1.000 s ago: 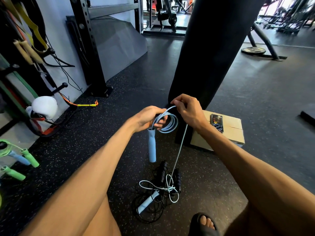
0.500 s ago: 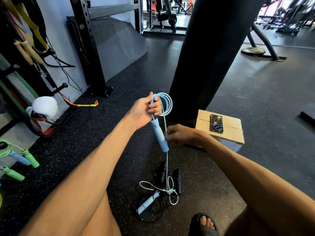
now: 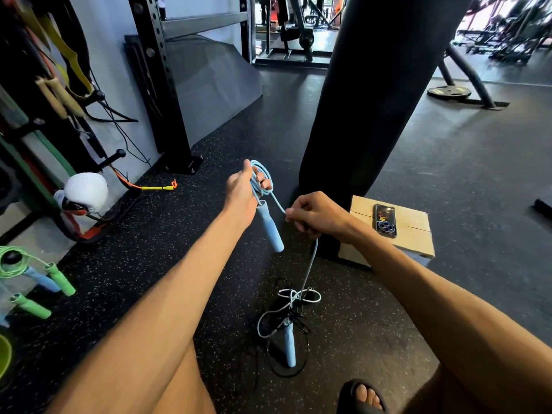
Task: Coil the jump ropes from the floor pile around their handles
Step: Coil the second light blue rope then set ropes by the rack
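Note:
My left hand (image 3: 243,191) grips a small coil of light blue rope at the top of a blue foam handle (image 3: 270,229), which hangs tilted down to the right. My right hand (image 3: 313,215) pinches the same blue rope (image 3: 309,265) just right of the handle; from there the rope runs down to the floor pile (image 3: 288,321). In that pile the rope's second blue handle (image 3: 289,345) lies among tangled black rope.
A black punching bag (image 3: 370,115) hangs straight ahead. A cardboard box (image 3: 415,239) with a phone (image 3: 385,220) on it stands to the right. Green and blue-handled ropes (image 3: 44,282) lie at the left by a white boxing glove (image 3: 85,192). My sandalled foot (image 3: 363,397) is at the bottom.
My right hand rose from beside the handle's lower end and moved right, drawing more rope up. The handle on the floor has swung to point towards me.

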A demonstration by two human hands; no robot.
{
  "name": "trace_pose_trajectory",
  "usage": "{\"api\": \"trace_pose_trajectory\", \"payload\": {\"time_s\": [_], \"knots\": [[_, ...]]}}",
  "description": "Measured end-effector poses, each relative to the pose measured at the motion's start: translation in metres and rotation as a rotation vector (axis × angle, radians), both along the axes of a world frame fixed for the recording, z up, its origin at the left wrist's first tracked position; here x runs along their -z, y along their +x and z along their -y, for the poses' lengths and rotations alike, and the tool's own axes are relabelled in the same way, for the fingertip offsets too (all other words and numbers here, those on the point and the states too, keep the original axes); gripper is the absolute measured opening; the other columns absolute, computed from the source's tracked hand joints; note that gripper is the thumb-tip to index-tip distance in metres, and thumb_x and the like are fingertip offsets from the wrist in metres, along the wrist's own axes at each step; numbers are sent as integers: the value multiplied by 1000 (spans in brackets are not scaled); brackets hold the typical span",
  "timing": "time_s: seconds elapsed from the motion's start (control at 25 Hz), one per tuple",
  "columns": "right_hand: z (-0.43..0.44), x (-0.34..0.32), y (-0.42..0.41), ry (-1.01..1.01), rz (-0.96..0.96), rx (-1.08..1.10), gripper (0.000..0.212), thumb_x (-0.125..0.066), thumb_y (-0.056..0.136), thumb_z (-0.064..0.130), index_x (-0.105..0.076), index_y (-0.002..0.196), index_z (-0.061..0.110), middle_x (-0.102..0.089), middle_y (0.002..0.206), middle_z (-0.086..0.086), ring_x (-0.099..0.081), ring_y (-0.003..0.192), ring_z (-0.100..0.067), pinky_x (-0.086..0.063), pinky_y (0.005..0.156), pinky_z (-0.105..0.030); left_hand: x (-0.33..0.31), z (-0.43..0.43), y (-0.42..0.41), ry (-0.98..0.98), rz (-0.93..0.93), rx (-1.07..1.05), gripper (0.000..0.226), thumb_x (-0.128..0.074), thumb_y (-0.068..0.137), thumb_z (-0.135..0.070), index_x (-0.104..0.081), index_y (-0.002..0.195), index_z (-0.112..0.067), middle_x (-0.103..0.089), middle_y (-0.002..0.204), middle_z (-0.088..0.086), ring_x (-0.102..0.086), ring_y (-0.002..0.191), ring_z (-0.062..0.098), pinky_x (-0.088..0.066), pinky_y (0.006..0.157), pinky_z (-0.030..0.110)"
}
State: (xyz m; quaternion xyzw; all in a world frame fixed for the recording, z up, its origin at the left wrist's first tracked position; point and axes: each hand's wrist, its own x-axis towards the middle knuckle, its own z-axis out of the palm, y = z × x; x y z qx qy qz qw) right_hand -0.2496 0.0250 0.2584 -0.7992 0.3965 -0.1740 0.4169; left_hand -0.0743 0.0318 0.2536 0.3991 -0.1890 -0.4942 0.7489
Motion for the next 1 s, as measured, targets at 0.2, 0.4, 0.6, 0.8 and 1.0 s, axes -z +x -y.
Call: {"api": "trace_pose_trajectory", "payload": {"time_s": [0.2, 0.4, 0.6, 0.8, 1.0], "knots": [[2, -6, 4, -295, -57, -74, 24, -58, 98, 22, -70, 80, 10, -60, 57, 5, -51, 44, -1, -41, 50, -16, 8, 2, -7, 21, 374, -39, 37, -45, 103, -25, -48, 69, -11, -54, 49, -2, -59, 43, 16, -49, 54, 27], [9, -15, -1, -422, 5, 51, 25, -57, 98, 24, -70, 83, 9, -61, 61, 5, -52, 47, -2, -41, 50, -19, 7, -4, -22, 52, 1060, -118, 34, -50, 100, -24, -50, 68, -14, -61, 52, -6, -55, 46, -6, -39, 52, 11], [11, -3, 1, -426, 70, 198, 25, -43, 102, 28, -57, 94, 9, -67, 74, -7, -65, 66, -22, -55, 66, -47, 18, 1, -23, 99, 1381, 50, 33, -51, 100, -28, -52, 71, -12, -63, 63, 6, -60, 59, 14, -42, 58, 26], [4, -6, -6, -119, 36, 174, 17, -39, 100, 10, -54, 96, 4, -71, 86, -24, -69, 79, -36, -57, 79, -51, 25, 7, -20, 177, 1361, 107, 40, -50, 99, -32, -50, 63, -13, -45, 57, -2, -46, 60, 20, -32, 58, 32], [4, 24, -21, 256, -324, -160, 17, -54, 96, 13, -68, 103, 6, -75, 101, -10, -69, 101, -23, -53, 86, -37, 22, 8, -14, 176, 897, 100, 40, -52, 99, -29, -48, 63, -12, -38, 42, -6, -36, 36, 9, -32, 45, 22]]}}
